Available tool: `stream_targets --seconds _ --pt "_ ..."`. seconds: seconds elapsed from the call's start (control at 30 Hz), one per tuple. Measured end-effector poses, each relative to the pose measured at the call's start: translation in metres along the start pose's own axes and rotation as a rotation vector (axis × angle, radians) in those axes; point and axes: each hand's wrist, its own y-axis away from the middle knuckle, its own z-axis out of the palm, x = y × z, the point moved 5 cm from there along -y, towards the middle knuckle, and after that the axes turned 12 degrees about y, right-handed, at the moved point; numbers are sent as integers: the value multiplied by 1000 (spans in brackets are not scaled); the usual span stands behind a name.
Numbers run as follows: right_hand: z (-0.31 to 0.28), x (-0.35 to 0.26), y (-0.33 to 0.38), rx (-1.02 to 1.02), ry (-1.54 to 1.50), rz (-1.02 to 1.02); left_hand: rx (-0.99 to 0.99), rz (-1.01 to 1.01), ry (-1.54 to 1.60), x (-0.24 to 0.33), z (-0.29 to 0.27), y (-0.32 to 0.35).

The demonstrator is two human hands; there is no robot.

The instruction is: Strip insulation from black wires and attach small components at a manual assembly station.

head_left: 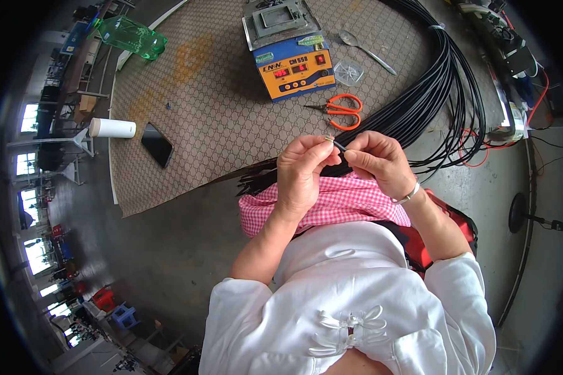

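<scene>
Over the table's near edge, both my hands meet at the end of a black cable (339, 146). My left hand (298, 178) pinches the thin, light-coloured wires that stick out of the sheath. Thumb and fingers of my right hand (385, 165) are closed on the black sheath just beside them. Behind my hands lies a thick bundle of black cables (413, 103), running from the far right toward me. Orange-handled scissors (344, 112) rest just beyond my fingers. How many wires my left fingertips hold is hidden.
A yellow and blue solder pot (297, 75) stands on the patterned table cover (213, 106). Near it are a spoon (369, 52) and a clear plastic dish (348, 72). Leftward are a green bottle (131, 37), a white cup (112, 128) and a phone (157, 145). Pink checked cloth (356, 203) covers my lap.
</scene>
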Motion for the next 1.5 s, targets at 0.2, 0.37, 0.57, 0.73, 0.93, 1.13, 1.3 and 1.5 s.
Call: stream_targets --seconds 0.2,0.37,0.57,0.73,0.93,1.13,1.3,1.5 --pt "3 9 -2 11 -107 -34 -18 -86 284 -19 1 -3" --pt "-1 2 -1 10 -19 -50 -43 -172 305 -16 2 -2" --pt "-5 -3 -2 -3 162 -129 -55 -275 268 -7 -2 -7" --pt "-7 1 -4 14 164 -149 -38 -357 360 -9 1 -6" --pt "-7 5 -8 38 139 -159 -25 -352 386 -13 -2 -7" --pt "-6 4 -8 38 145 -147 -53 -322 350 -10 -2 -8" --pt "-6 7 -9 61 154 -143 -47 -313 336 -9 -4 -8" --pt "-4 0 -8 116 201 -221 -62 -280 323 -9 -7 -8"
